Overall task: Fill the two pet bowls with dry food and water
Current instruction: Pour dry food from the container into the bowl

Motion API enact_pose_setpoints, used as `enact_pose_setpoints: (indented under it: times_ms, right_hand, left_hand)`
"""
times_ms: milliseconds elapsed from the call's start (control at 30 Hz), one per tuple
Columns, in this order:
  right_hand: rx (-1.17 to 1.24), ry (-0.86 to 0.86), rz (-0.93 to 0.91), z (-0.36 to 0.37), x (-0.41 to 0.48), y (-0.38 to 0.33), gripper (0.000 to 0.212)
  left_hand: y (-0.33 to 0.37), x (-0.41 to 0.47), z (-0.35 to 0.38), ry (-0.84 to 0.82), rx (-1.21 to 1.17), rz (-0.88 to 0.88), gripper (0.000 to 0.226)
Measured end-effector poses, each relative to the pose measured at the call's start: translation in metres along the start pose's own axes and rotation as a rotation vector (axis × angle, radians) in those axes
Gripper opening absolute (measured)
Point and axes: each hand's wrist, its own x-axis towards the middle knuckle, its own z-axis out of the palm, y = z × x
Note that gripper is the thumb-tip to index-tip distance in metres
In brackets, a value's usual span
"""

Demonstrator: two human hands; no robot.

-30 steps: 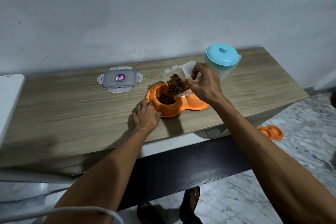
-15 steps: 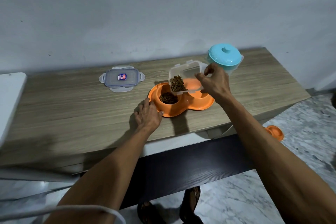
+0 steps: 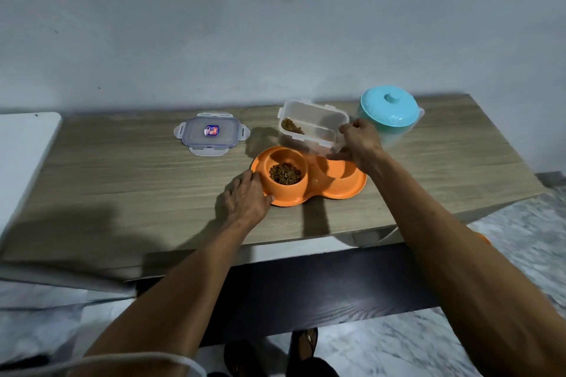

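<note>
Since the earlier frame the right grip (image 3: 358,144) has swung the clear food container (image 3: 312,122) back from its pouring tilt. Fingers curl round its right end, holding it above the rear of the double pet bowl (image 3: 346,190). A kibble remnant (image 3: 291,126) lies in the container's left end. The bowl's left well holds a kibble heap (image 3: 284,173). The left grip (image 3: 245,196) rests straight-fingered against the bowl's left rim. The bowl sits right of centre on the tabletop (image 3: 122,177). The container lid (image 3: 211,133) lies near the rear edge and a teal-lidded pitcher (image 3: 389,107) stands rear right. Bare surface extends left.
</note>
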Motion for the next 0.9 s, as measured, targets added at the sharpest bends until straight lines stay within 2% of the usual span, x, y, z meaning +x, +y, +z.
enact_pose_setpoints:
  times_ms: [100,200,333,567,900]
  right_hand:
    - [-0.075,0.024,-0.046,0.024,0.027,-0.005,0.008]
    - [-0.140,0.058,-0.062,0.050,0.067,-0.003,0.004]
    - [-0.185,0.081,-0.092,0.076,0.091,-0.010,0.007]
    - [-0.313,0.074,-0.125,0.090,0.096,-0.013,0.025]
    - [-0.467,0.045,-0.108,0.088,0.099,-0.009,0.031]
  left_hand:
    - [0.004,0.000,0.000,0.007,0.021,-0.020,0.063]
    - [0.002,0.001,0.002,0.025,0.019,-0.018,0.065]
    - [-0.001,0.003,0.004,0.039,0.010,-0.011,0.068]
    - [-0.001,0.003,0.007,0.049,-0.003,-0.037,0.073]
    - [-0.002,0.004,0.009,0.052,0.022,-0.029,0.075]
